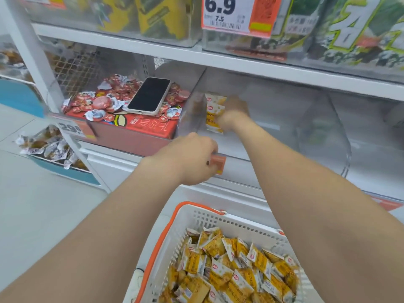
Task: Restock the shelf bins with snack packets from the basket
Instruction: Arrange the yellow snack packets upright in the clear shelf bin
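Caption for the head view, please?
Right hand holds yellow packets inside the clear bin; left hand grips its front; basket below.

The right hand (pixel 234 114) is smeared by motion blur, its fingers lost behind the yellow packets (pixel 215 112) being held; their print cannot be read. Just below that grip, the left hand (pixel 192 158) is curled over the clear bin (pixel 238 157) at its front lip, fingertips hidden, an orange tag (pixel 219 164) half covered. Further below, the basket (pixel 196 226) is cut off by the bottom edge.
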Demonstrator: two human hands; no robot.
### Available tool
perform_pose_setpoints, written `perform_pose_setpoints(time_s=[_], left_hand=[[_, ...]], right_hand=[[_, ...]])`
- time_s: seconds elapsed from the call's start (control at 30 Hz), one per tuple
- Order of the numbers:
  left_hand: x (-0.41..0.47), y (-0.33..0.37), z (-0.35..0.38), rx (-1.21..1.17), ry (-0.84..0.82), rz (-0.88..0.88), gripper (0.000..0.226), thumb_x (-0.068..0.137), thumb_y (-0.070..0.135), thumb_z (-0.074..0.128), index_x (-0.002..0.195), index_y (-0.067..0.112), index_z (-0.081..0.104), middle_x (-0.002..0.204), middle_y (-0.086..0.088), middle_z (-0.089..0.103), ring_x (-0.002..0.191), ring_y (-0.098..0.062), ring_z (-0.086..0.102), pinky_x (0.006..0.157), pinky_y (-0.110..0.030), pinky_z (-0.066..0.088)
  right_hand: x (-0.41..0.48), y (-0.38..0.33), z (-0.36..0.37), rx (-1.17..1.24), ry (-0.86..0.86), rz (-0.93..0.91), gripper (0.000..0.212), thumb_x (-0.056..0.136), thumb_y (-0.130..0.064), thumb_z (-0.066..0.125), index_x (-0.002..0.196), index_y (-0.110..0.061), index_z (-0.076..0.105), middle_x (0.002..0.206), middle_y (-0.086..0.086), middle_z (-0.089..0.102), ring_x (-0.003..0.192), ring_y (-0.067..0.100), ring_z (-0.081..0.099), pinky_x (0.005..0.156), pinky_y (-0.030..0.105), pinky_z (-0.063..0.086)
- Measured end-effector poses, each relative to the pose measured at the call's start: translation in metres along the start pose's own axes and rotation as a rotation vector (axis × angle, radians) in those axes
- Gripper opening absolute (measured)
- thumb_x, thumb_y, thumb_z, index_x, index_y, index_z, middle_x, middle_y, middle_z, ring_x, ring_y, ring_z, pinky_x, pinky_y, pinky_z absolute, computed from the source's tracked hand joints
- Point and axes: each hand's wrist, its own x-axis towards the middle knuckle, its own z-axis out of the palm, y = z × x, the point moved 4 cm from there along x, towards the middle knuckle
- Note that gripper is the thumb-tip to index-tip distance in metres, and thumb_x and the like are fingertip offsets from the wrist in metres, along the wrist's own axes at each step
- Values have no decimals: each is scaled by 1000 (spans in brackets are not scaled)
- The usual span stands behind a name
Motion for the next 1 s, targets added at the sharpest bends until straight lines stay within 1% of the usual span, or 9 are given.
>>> perform_pose_setpoints(time_s=[0.13, 0.23, 0.37, 0.47, 0.63, 0.7, 0.8, 0.9, 1.0], left_hand=[[9, -3, 4, 27, -21, 0, 15, 93, 37, 59, 84, 26, 53, 79, 0, 44, 102, -41, 59, 75, -40, 50], [15, -2, 5, 31, -42, -32, 13, 96, 34, 59, 87, 25, 53, 77, 1, 36, 99, -41, 59, 69, -35, 40], [19, -3, 5, 24, -57, -36, 12, 94, 34, 59, 88, 24, 56, 80, 0, 40, 98, -38, 61, 67, -35, 38], [20, -3, 5, 25, -72, -42, 12, 94, 33, 60, 94, 21, 62, 82, -1, 42, 97, -39, 60, 69, -35, 41], [22, -2, 6, 39, -80, -37, 19, 95, 32, 59, 107, 18, 65, 84, -1, 41, 96, -37, 60, 71, -35, 45], [21, -1, 5, 47, -86, -50, 21, 96, 32, 59, 111, 19, 65, 85, 0, 39, 92, -36, 58, 71, -35, 45], [19, 1, 3, 56, -68, -54, 21, 93, 30, 60, 111, 18, 65, 87, -2, 44, 97, -37, 59, 75, -37, 49], [14, 8, -3, 117, 17, -63, 29, 90, 28, 66, 118, 22, 62, 113, -9, 59, 112, -35, 53, 91, -42, 50], [1, 22, -16, 81, 189, -115, 36, 87, 23, 71, 119, 23, 54, 120, -9, 50, 118, -35, 45, 92, -43, 43]], right_hand=[[14, -5, 1, 116, 53, 33, 45, 82, -11, 75, 125, -11, 61, 129, 13, 62, 117, 32, 65, 81, 27, 51], [16, -4, 5, 170, 117, 28, 52, 85, -9, 73, 132, -10, 49, 130, 15, 57, 115, 34, 63, 80, 31, 50], [17, 5, 7, 260, 144, 112, 83, 81, -14, 81, 144, -7, 29, 131, 17, 56, 115, 38, 63, 87, 42, 59], [16, 2, 10, 212, 83, 78, 63, 77, -13, 77, 130, -7, 43, 123, 15, 59, 108, 36, 66, 81, 45, 62], [9, 3, 7, 191, 64, 106, 54, 69, -22, 78, 117, -11, 55, 111, 10, 66, 95, 31, 71, 68, 32, 58], [2, 5, -2, 123, 46, 99, 39, 76, -17, 73, 109, -10, 55, 106, 7, 62, 89, 29, 67, 66, 30, 53], [-28, 4, -24, 13, 65, -71, 9, 86, -16, 60, 95, -13, 59, 95, 9, 63, 86, 34, 62, 68, 29, 45], [-77, 11, -41, 51, 96, -305, 17, 86, -15, 51, 89, -18, 67, 89, 8, 71, 90, 35, 65, 73, 35, 53], [-142, 28, -67, 42, 180, -470, 18, 80, -18, 46, 83, -23, 63, 76, -1, 69, 76, 30, 63, 65, 40, 55]])
